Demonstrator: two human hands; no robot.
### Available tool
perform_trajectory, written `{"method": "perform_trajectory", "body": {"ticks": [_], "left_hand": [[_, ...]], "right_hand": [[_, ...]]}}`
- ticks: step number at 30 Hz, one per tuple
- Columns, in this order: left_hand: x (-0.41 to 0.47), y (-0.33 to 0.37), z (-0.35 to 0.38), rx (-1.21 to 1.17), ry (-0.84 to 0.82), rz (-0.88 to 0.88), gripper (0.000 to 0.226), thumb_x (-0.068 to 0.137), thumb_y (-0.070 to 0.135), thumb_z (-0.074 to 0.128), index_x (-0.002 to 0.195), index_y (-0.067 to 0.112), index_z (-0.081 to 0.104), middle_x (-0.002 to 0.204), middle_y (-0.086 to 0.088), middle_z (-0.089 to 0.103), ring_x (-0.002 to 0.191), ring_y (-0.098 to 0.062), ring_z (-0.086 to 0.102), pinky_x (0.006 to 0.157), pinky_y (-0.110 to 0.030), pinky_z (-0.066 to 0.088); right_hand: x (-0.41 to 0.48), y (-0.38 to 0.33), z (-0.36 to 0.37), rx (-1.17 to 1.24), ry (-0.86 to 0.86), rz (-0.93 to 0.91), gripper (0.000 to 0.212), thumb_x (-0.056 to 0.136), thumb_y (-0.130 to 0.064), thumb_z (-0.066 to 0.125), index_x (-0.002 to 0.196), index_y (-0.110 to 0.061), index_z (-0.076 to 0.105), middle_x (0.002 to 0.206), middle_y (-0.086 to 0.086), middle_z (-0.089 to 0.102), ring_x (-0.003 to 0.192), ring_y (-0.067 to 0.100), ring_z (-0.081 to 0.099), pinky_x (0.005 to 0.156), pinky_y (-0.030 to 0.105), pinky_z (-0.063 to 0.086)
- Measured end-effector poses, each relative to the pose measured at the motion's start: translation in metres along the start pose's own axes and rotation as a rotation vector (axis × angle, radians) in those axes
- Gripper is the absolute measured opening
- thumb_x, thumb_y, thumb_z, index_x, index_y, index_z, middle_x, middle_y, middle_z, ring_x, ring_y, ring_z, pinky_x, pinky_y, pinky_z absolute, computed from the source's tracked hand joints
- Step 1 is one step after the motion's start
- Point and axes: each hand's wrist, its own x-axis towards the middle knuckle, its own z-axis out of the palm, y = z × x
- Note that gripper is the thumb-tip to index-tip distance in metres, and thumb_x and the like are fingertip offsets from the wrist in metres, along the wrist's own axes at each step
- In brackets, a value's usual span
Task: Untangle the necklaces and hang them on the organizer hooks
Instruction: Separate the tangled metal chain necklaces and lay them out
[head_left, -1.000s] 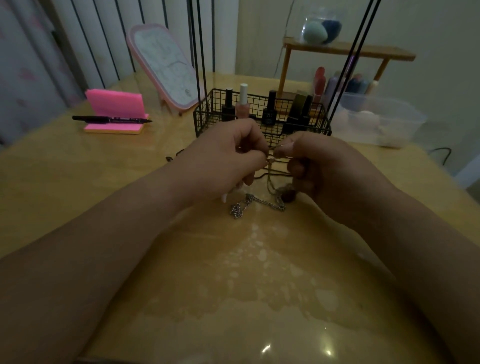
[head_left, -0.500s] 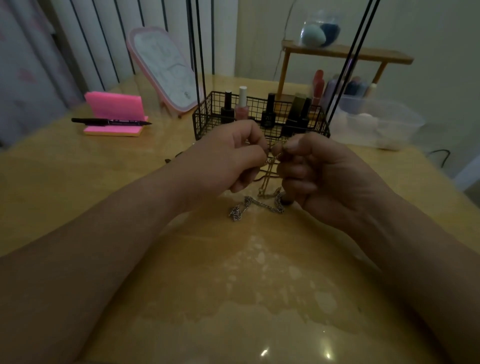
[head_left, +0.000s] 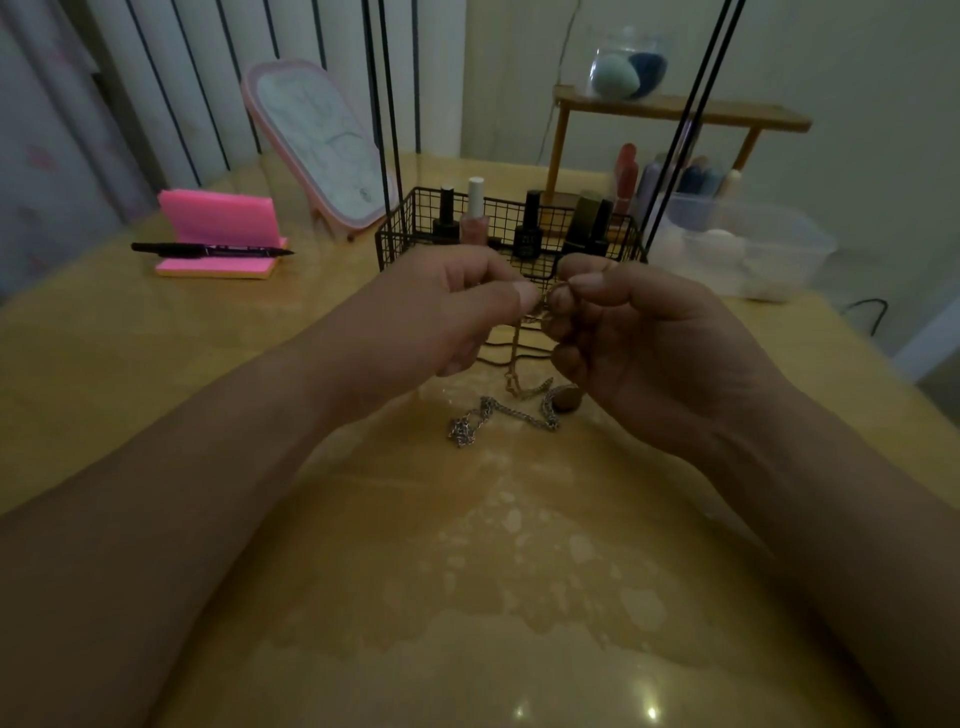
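My left hand (head_left: 447, 312) and my right hand (head_left: 639, 338) meet above the table, each pinching the top of a thin gold chain (head_left: 514, 358) that hangs down between them. Below them a silver chain (head_left: 498, 415) lies in a loose tangle on the wooden table (head_left: 156, 364), beside a brown round pendant (head_left: 567, 398). A dark cord (head_left: 506, 359) runs under the hands. The black wire organizer (head_left: 410, 244) stands just behind my hands, its thin uprights (head_left: 382, 104) rising out of view; no hooks are visible.
Nail polish bottles (head_left: 475, 218) stand in the wire basket. A pink sticky-note block with a black pen (head_left: 208, 250) lies far left, a pink-framed mirror (head_left: 317, 140) behind it. A clear plastic box (head_left: 743, 249) and a small wooden shelf (head_left: 675, 109) stand at the back right.
My hands have stayed close together at the gold chain; the right hand has turned slightly, its fingers working at the chain's top. The silver chain has not moved.
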Motion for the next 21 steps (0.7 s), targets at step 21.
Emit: {"method": "perform_trajectory", "body": {"ticks": [21], "left_hand": [[0.003,-0.008,0.009,0.264,0.1,-0.002,0.012,0.095,0.013,0.068,0.09,0.018,0.058,0.054,0.007,0.059,0.046,-0.009,0.053,0.044,-0.024,0.045]], "right_hand": [[0.005,0.005,0.006,-0.183,0.086,-0.086,0.031,0.075,-0.013,0.07,0.105,-0.015,0.063,0.088,0.0,0.065,0.082,0.012,0.065,0.071,0.029,0.044]]}}
